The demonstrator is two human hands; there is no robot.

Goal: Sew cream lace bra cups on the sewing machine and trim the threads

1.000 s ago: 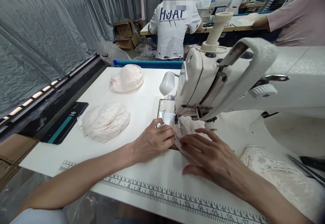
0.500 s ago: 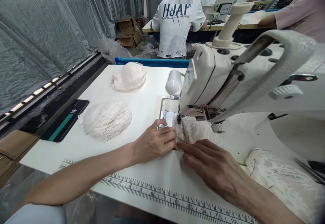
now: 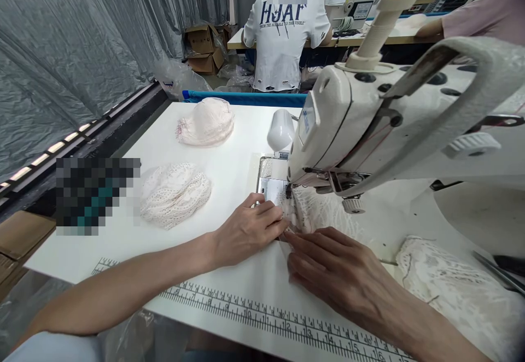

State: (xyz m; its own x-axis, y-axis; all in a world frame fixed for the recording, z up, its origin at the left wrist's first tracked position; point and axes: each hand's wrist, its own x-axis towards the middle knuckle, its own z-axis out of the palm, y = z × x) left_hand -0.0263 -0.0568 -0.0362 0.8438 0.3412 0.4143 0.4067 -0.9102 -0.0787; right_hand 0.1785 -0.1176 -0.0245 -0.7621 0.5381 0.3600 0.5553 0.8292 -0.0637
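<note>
White lace fabric (image 3: 314, 209) lies under the presser foot of a white sewing machine (image 3: 328, 127), partly hidden by the machine head. My left hand (image 3: 252, 228) is closed on the lace's near left edge, just in front of the metal needle plate (image 3: 273, 184). Beside it, my right hand (image 3: 336, 263) grips the same edge at its fingertips, thumb hidden beneath. The fingertips of both hands almost meet there.
Left on the white table lie a lace piece (image 3: 174, 195) and a pale pink cup-shaped piece (image 3: 207, 121). More lace (image 3: 455, 285) and scissors (image 3: 498, 272) lie at right. A printed ruler (image 3: 266, 315) runs along the front. A person (image 3: 283, 39) sits beyond.
The view has shifted slightly. My right fingertips have moved a little left, closer to my left hand, and its fingers are more bent. The lace remains under the foot.
</note>
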